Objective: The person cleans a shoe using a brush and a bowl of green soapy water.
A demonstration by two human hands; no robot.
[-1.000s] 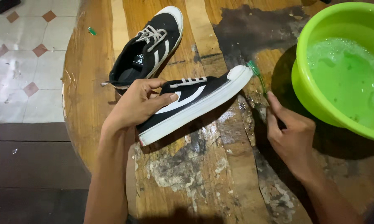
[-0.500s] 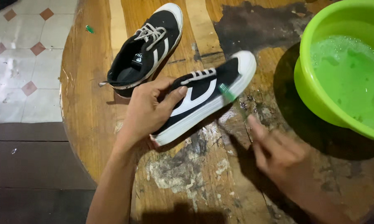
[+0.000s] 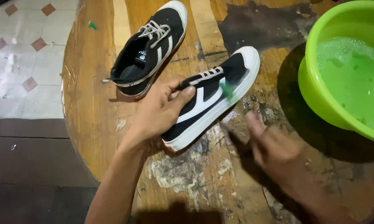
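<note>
My left hand (image 3: pixel 162 108) grips a black sneaker with white stripes and a white sole (image 3: pixel 214 97) at its heel and collar, tilting it on its side above the wooden table (image 3: pixel 91 103). In my right hand (image 3: pixel 274 149) is a green toothbrush (image 3: pixel 227 90); the hand is blurred with motion. The brush head rests on the shoe's side near the white sole. A second matching sneaker (image 3: pixel 149 49) lies on the table behind, laces up, untouched.
A lime-green basin (image 3: pixel 319 99) of soapy water stands at the right on the table. The tabletop is worn, wet and stained. Its curved left edge drops to a tiled floor (image 3: pixel 25 62). A small green bit (image 3: pixel 92 25) lies near that edge.
The brush moved from the shoe's toe tip to the side of the shoe. My left hand turned the shoe more toward upright and shifted it slightly right.
</note>
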